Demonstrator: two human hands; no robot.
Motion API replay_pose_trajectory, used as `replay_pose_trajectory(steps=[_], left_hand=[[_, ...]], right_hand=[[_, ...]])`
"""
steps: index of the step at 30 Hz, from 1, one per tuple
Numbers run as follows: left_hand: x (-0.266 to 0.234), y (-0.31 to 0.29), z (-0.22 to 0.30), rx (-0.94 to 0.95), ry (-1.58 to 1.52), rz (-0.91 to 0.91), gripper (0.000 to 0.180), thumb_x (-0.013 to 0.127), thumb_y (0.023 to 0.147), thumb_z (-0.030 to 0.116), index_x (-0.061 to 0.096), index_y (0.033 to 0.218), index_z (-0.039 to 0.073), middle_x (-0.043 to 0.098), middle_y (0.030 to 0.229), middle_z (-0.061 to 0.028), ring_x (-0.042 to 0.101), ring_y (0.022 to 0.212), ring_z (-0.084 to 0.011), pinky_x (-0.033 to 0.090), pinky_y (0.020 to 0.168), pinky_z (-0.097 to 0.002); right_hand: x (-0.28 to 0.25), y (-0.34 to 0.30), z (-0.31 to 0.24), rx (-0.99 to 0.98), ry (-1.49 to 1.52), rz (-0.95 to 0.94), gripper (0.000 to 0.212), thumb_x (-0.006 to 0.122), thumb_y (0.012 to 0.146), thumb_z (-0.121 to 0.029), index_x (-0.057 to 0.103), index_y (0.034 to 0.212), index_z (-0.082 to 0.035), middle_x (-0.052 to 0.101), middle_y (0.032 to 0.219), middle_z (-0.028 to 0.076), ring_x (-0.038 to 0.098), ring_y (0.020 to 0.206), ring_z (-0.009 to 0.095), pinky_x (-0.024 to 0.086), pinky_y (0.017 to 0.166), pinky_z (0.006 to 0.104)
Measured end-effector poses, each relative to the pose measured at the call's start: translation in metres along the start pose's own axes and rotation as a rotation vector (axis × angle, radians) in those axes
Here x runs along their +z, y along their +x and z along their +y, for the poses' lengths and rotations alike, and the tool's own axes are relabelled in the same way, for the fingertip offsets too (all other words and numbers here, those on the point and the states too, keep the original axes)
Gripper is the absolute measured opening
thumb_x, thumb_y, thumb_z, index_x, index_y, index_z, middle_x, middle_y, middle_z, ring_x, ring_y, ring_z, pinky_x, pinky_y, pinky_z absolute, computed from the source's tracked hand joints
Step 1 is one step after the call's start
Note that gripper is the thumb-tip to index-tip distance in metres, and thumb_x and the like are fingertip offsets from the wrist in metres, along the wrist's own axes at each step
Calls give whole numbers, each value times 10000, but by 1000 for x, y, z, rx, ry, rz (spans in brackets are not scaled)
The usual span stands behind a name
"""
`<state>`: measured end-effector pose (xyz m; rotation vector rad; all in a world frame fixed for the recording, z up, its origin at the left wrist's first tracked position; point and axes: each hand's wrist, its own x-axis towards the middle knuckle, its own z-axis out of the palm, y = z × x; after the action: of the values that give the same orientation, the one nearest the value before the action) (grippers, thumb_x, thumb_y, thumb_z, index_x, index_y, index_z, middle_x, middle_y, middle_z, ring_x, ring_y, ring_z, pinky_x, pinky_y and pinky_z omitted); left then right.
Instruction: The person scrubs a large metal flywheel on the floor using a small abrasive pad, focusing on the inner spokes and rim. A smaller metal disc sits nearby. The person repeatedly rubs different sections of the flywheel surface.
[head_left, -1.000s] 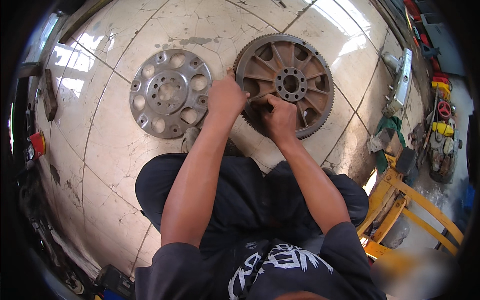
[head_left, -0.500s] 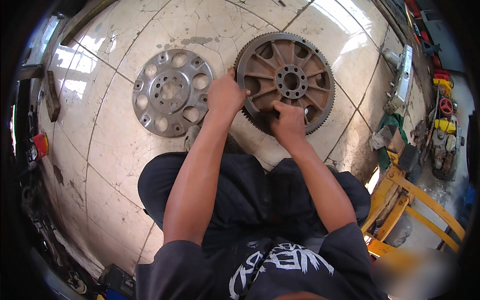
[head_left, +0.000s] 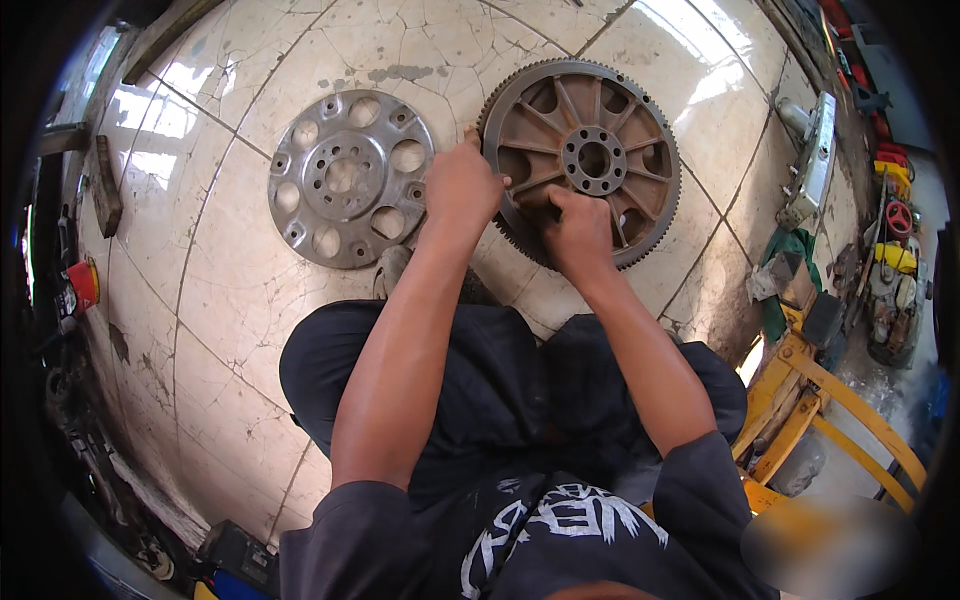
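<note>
A flywheel (head_left: 640,190) with a toothed outer ring, brownish spokes and a drilled grey hub lies on the tiled floor. My left hand (head_left: 465,187) grips its left rim, one finger stretched along the teeth and the thumb over the top. Over the near left part of its face is my right hand (head_left: 580,228), closed, its fingers bent inward and pointing left. Whatever those fingers may hold is hidden in shadow. To the left of my left hand, a flat round metal plate (head_left: 345,205) with large holes lies face up, partly behind my forearm.
A silver metal part (head_left: 812,165) stands at the far right, near a green cloth (head_left: 790,243). Closer on the right is a yellow metal frame (head_left: 800,400). A red and yellow jack-like tool (head_left: 895,260) lies beyond. A wooden piece (head_left: 107,190) rests at the left.
My right hand has shifted slightly away from me and to the left across the flywheel's face. My left hand keeps its place on the rim. The whole view has moved a little.
</note>
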<state>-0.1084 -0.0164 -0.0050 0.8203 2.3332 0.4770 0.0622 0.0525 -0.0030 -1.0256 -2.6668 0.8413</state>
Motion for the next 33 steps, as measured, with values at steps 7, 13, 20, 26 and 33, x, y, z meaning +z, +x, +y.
replay_pose_trajectory(steps=[7, 13, 20, 26, 33], left_hand=[[1, 0, -10, 10, 3, 26, 639, 917, 801, 330, 693, 1325, 40, 758, 1093, -279, 719, 1091, -462, 576, 936, -522], [2, 4, -6, 111, 31, 3, 754, 919, 786, 327, 618, 1382, -21, 761, 1089, -269, 727, 1055, -466, 583, 915, -516], [4, 2, 0, 91, 19, 22, 698, 923, 781, 339, 653, 1348, 36, 760, 1116, -257, 714, 1100, -461, 570, 965, -517], [2, 5, -25, 74, 22, 47, 873, 927, 776, 380, 587, 1495, 22, 765, 1075, -286, 755, 1034, -425, 585, 925, -495], [6, 9, -19, 97, 62, 37, 920, 926, 778, 379, 538, 1545, 51, 769, 1101, -262, 751, 1051, -424, 584, 934, -493]], right_hand=[[-5, -10, 4, -21, 185, 0, 115, 730, 787, -39, 741, 901, -30, 709, 809, 231, 704, 796, 442, 540, 725, 511], [11, -6, 4, 6, 156, 95, 232, 686, 776, 6, 792, 974, -54, 733, 905, 245, 714, 907, 445, 558, 784, 511], [15, -4, 9, 0, 275, 147, 211, 678, 759, 15, 762, 945, -37, 730, 940, 250, 698, 947, 460, 548, 824, 542], [-3, -19, -1, -55, 251, 54, 237, 665, 741, 34, 763, 945, -38, 734, 935, 242, 713, 939, 439, 570, 821, 500], [9, -17, 9, -95, 260, 123, 233, 687, 727, 31, 726, 954, -3, 701, 893, 280, 698, 919, 470, 551, 776, 499]])
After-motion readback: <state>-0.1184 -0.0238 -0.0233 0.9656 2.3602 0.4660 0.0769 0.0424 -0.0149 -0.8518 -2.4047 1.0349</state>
